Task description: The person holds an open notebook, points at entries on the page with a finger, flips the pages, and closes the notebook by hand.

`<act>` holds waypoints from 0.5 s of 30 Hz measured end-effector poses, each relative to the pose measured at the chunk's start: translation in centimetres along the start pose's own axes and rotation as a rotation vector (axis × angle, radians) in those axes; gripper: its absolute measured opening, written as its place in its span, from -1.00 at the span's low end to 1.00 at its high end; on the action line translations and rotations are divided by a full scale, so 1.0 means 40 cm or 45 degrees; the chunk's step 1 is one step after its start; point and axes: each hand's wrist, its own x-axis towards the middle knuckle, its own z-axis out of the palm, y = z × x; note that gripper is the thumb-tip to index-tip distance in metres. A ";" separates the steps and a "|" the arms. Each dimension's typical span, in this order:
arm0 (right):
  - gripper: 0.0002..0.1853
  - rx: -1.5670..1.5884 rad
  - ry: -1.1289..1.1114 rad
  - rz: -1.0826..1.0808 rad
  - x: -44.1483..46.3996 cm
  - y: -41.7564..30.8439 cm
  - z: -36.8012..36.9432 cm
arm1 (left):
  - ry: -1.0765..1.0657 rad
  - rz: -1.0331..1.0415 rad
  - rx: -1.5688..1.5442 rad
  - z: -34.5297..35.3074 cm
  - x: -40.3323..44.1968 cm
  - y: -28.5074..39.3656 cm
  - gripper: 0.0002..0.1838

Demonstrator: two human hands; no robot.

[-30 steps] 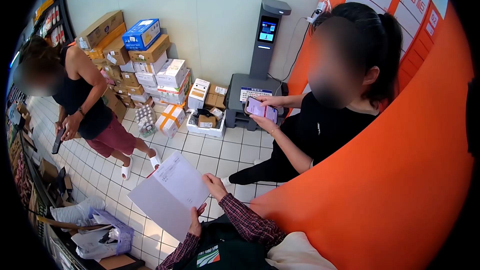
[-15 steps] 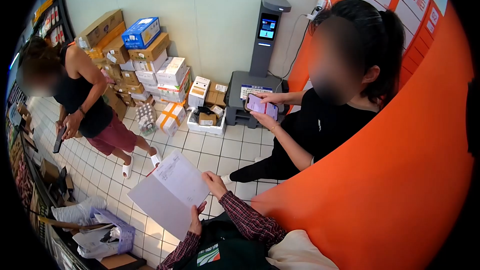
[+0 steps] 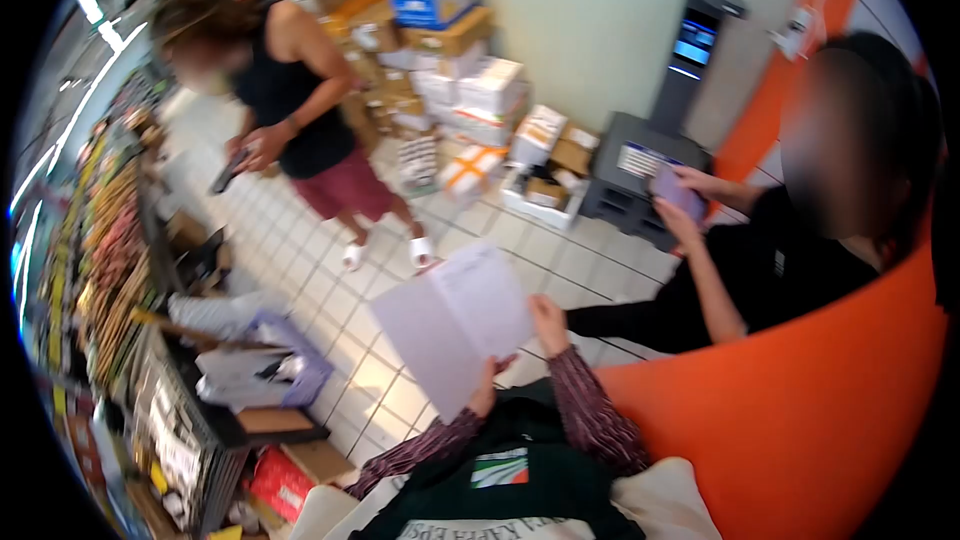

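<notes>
An opened folder (image 3: 415, 335) with a printed white sheet (image 3: 480, 290) on its right side is held out in front of my body. My left hand (image 3: 487, 386) grips its lower edge near the fold. At the right edge of the sheet, my right hand (image 3: 547, 325) is closed on the paper. Both sleeves are plaid, and the picture is somewhat blurred, so the print cannot be read.
One person (image 3: 310, 90) stands ahead on the left, holding a dark device. Another person (image 3: 800, 270) at the right holds a phone (image 3: 680, 192). Stacked boxes (image 3: 435, 40), a grey scanner stand (image 3: 640, 170), an orange surface (image 3: 780, 410) and loaded shelves (image 3: 110, 260) surround the tiled floor.
The view has turned left, so everything has shifted right and more shelving shows. My hands still hold the folder open. The person at the right now has the phone tilted differently.
</notes>
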 end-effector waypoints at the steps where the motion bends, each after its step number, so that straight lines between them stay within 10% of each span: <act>1: -0.70 0.203 -0.077 0.068 -0.008 -0.018 -0.001 | -0.008 0.033 0.053 0.002 -0.004 0.035 -0.32; 12: -0.71 0.068 0.001 0.169 -0.021 -0.029 0.002 | 0.086 0.180 -0.279 0.016 -0.001 0.030 -0.49; 15: -0.72 -0.856 0.435 -0.442 -0.031 -0.086 0.025 | 0.087 0.153 -0.275 0.010 0.005 0.005 -0.49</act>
